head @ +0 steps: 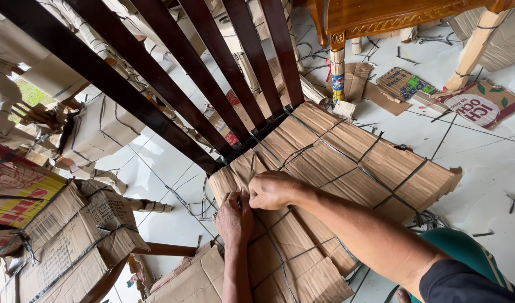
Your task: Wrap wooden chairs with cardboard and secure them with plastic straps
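Note:
A dark wooden chair with a slatted back (201,73) stands before me, its seat wrapped in brown cardboard (347,163) bound by thin black straps (381,185). My left hand (235,216) rests on the cardboard near the seat's front left corner, fingers curled at a strap. Just above and beside it, my right hand (274,189) is closed on the same strap where it crosses the cardboard. The two hands touch each other.
Cardboard-wrapped furniture parts (66,241) lie at the left on the white tiled floor (482,163). A light wooden table with wrapped legs (476,39) stands at the top right. Cardboard scraps (476,104) and cut strap pieces litter the floor.

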